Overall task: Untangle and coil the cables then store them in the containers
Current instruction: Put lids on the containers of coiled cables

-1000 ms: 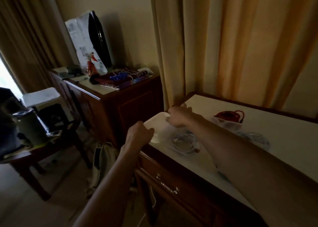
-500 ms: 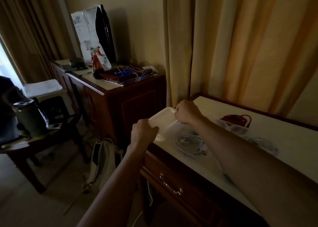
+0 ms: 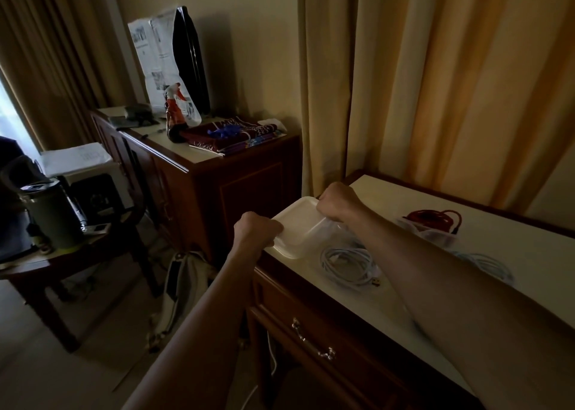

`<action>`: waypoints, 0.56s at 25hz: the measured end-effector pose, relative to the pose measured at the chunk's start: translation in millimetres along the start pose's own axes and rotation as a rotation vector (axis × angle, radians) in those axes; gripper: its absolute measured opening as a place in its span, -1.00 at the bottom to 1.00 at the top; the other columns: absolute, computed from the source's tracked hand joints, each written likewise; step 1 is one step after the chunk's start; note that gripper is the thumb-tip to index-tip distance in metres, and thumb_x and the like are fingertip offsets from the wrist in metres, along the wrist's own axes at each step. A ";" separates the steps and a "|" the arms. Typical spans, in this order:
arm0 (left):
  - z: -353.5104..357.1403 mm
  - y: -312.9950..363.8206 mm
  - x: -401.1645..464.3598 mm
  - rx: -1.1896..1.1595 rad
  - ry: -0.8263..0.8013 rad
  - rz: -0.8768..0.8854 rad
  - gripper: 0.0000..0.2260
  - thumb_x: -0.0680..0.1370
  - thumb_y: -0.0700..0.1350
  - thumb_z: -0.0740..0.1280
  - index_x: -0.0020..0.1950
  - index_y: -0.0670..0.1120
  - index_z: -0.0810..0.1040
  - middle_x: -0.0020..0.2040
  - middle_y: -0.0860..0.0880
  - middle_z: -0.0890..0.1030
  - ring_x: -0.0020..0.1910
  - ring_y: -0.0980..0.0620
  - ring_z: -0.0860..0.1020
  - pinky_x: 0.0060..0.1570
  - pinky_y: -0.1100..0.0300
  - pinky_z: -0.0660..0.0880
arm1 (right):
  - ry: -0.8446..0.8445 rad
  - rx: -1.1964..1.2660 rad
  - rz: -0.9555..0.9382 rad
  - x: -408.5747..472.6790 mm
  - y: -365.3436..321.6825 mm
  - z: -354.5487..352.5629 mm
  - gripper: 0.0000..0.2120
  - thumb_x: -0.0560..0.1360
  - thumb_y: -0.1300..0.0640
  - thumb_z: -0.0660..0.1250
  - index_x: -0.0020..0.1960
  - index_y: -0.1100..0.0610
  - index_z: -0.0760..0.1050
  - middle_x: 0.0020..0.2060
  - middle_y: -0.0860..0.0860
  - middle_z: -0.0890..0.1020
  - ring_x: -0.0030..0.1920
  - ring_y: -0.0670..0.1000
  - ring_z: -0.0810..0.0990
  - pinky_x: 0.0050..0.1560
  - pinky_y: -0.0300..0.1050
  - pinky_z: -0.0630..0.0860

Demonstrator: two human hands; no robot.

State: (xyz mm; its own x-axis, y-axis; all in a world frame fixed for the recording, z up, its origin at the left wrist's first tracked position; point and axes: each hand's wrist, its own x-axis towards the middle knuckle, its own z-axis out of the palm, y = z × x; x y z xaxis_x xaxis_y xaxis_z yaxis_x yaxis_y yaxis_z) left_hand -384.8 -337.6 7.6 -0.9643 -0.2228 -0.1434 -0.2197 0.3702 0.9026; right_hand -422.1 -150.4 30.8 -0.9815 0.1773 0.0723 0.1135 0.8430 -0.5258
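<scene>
A white lid (image 3: 297, 223) is held at the left end of the desk (image 3: 513, 254), over a clear container (image 3: 334, 227) whose shape is only partly visible. The lid is gripped at its near left edge by the left hand (image 3: 256, 232), fingers curled round the rim. The far right corner of the lid is gripped by the right hand (image 3: 339, 203), also with fingers curled. The lid is tilted slightly, its left edge projecting past the desk end.

Just right of the lid, a coiled white cable (image 3: 350, 265) lies flat on the desk top, with a plug at its near right side. Farther right, a red cable (image 3: 434, 220) is seen coiled inside a second clear container (image 3: 435, 237). Near the right forearm, a pale blue cable (image 3: 488, 265) lies loosely coiled on the desk, partly hidden by the arm.

A drawer handle (image 3: 312, 341) is fitted to the desk front. Left of the desk stands a dark cabinet (image 3: 217, 189), on which a spray bottle (image 3: 174, 114) and folded cloth (image 3: 230, 131) are placed. A curtain (image 3: 435, 83) hangs behind the desk. A white bag (image 3: 183, 285) rests on the floor between cabinet and desk.
</scene>
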 end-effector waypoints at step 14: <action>-10.4 9.2 22.7 -0.182 -0.076 -0.041 -0.86 0.51 -0.27 0.51 0.04 -0.21 0.64 0.07 -0.16 0.65 0.07 -0.10 0.66 0.02 0.04 0.68 | -0.037 0.189 -0.029 5.0 -10.5 -8.5 -0.73 0.65 0.17 0.25 0.23 0.26 0.62 0.13 0.18 0.66 0.10 0.16 0.63 -0.02 -0.05 0.55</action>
State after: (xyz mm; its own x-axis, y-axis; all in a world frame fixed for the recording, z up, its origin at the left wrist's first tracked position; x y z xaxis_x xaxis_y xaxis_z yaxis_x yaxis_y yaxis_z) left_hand -407.1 -348.6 16.9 -0.9650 -0.1628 -0.2057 -0.2353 0.1913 0.9529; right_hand -426.9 -154.0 43.9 -0.9893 0.1328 0.0606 0.0576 0.7367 -0.6738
